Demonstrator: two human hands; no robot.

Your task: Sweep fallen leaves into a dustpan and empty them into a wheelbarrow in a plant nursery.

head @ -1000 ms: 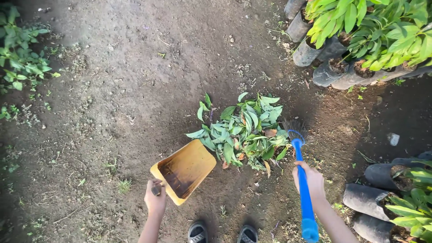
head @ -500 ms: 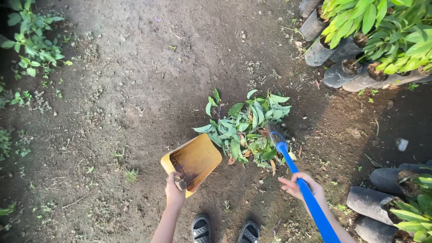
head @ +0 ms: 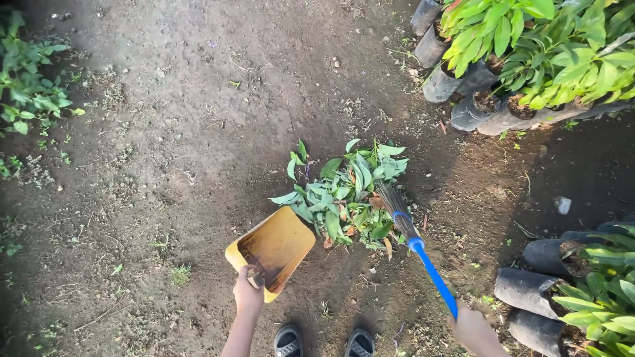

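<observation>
Seen from above, looking down at bare dark soil (head: 198,99). At the bottom edge, the toes of two dark sandals (head: 324,342) point up the frame. Just left of them, the person's left hand (head: 248,294) rises from the bottom edge, its fingers (head: 254,277) wrapped closed around the short handle of a yellow dustpan (head: 272,250). The dustpan lies on the ground, tilted, with its open mouth facing up and to the right; dark dirt stains its inside. At the bottom right, the right hand (head: 473,328) is partly cut off by the frame edge; it holds the blue handle of a broom (head: 433,274), but how its fingers are set cannot be told. The handle runs diagonally up and to the left, ending in dark bristles (head: 395,208) that rest on the right side of a pile of green leaves (head: 347,192). The pile sits on the soil just beyond the dustpan's mouth, its near edge touching or almost touching the rim, with a few brown leaves mixed in. To the right, near the frame edge, black nursery bags (head: 539,284) with leafy plants lie in a row. Farther away, at the top right, more black bags (head: 463,86) hold bright green seedlings. At the far left edge grows a low green weed patch (head: 30,99).
</observation>
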